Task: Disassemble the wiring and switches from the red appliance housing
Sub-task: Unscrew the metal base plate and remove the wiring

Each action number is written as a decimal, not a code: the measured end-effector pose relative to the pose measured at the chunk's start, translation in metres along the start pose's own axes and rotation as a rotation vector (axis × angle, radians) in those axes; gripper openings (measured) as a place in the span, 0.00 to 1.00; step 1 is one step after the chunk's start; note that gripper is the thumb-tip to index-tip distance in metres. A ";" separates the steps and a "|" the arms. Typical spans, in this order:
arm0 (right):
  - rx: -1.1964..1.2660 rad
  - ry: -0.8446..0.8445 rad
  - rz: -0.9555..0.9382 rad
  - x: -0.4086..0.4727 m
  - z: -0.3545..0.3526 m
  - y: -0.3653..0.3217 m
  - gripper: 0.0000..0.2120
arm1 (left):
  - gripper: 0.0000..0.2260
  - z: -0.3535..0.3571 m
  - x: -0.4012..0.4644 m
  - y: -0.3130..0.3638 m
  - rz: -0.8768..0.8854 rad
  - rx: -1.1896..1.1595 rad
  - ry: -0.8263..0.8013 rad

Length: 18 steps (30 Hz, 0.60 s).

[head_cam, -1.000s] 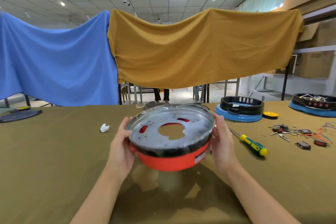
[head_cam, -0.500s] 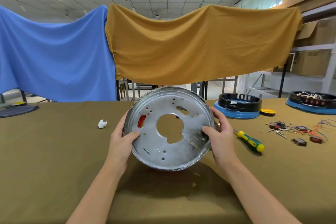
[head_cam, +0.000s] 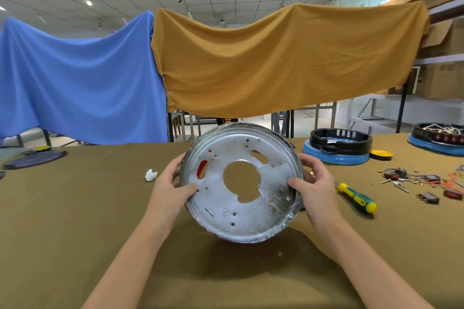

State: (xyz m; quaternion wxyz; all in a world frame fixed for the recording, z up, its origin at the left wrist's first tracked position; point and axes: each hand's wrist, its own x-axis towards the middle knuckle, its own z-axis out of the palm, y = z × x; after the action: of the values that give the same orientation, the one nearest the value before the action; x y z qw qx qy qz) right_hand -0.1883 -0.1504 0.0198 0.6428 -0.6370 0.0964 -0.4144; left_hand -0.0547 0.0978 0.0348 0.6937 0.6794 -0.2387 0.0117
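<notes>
I hold the round appliance housing (head_cam: 221,208) tilted upright above the table, its silver metal plate facing me. The plate has a large centre hole and several small holes; red shows through a slot at its left. My left hand (head_cam: 170,183) grips the left rim with the thumb on the plate. My right hand (head_cam: 311,183) grips the right rim, thumb on the plate too. The red outer shell is hidden behind the plate. Loose switches and wires (head_cam: 426,183) lie on the table at the right.
A green-and-yellow screwdriver (head_cam: 357,198) lies just right of my right hand. Two black-and-blue housings (head_cam: 337,148) (head_cam: 438,139) stand at the back right, a yellow disc (head_cam: 381,154) between them. A white scrap (head_cam: 150,174) lies left; a dark flat lid (head_cam: 35,158) far left.
The housing was tipped up from a near-flat pose, red side showing, until its silver plate faces me. Both hands kept their hold on the rim, and it has since turned slightly.
</notes>
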 end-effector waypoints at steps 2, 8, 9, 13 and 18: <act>-0.069 -0.059 0.029 0.003 -0.005 -0.003 0.29 | 0.35 -0.004 -0.003 -0.001 -0.016 0.009 -0.060; -0.190 -0.318 0.143 0.006 -0.017 -0.017 0.43 | 0.38 -0.003 -0.010 -0.008 -0.052 -0.058 -0.142; -0.219 -0.331 0.143 0.006 -0.018 -0.018 0.44 | 0.39 -0.001 -0.010 -0.008 -0.050 -0.069 -0.152; -0.259 -0.297 0.151 0.001 -0.014 -0.019 0.47 | 0.39 0.007 -0.014 -0.003 -0.044 -0.110 -0.165; -0.226 -0.166 0.147 -0.006 -0.010 -0.017 0.49 | 0.36 0.011 -0.024 0.001 -0.031 -0.164 -0.154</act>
State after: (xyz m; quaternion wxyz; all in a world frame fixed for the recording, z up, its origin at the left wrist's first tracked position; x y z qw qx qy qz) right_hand -0.2050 -0.1513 0.0310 0.6013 -0.7286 0.1356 -0.2986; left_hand -0.0802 0.0947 0.0267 0.7266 0.6230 -0.2810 -0.0706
